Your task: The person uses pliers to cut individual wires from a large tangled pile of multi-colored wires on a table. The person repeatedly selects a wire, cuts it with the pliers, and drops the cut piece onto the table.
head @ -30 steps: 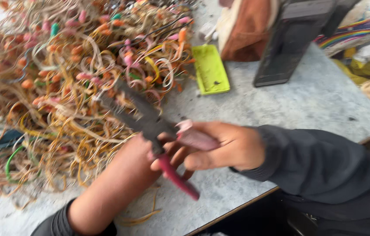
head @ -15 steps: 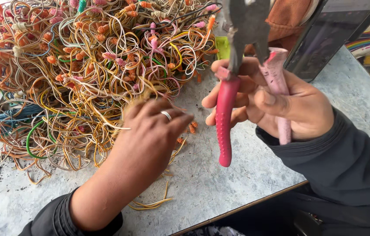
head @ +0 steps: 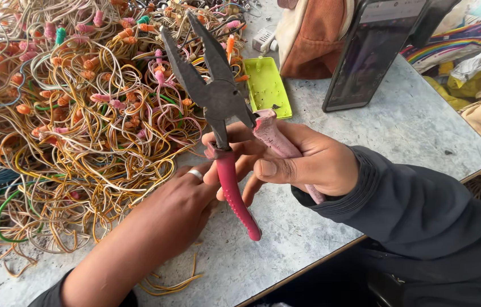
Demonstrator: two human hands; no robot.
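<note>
Grey speckled tabletop (head: 411, 125), heaped with tangled orange-yellow wires (head: 81, 113). Right hand (head: 303, 162) gripping pink-handled steel pliers (head: 218, 96), nose pointing away over wires; left hand (head: 178, 207) nearer, fingers loosely curled, touching strands.

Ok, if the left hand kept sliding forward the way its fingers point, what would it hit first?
Probably the tangled wire pile: the left hand lies on the table, fingers aimed at its near edge, though the pliers overlap them.

A grey, speckled tabletop (head: 411, 131) carries everything. A big tangled heap of thin wires (head: 75, 119), mostly orange, yellow and white with pink and orange end caps, covers its left part. Just beside the heap lies a flat yellow-green plastic lid (head: 267, 86). A dark phone (head: 368, 54) stands tilted near the far edge, next to a brown bag (head: 314, 40). A few loose yellow wire offcuts (head: 169, 282) lie at the near edge.
</note>
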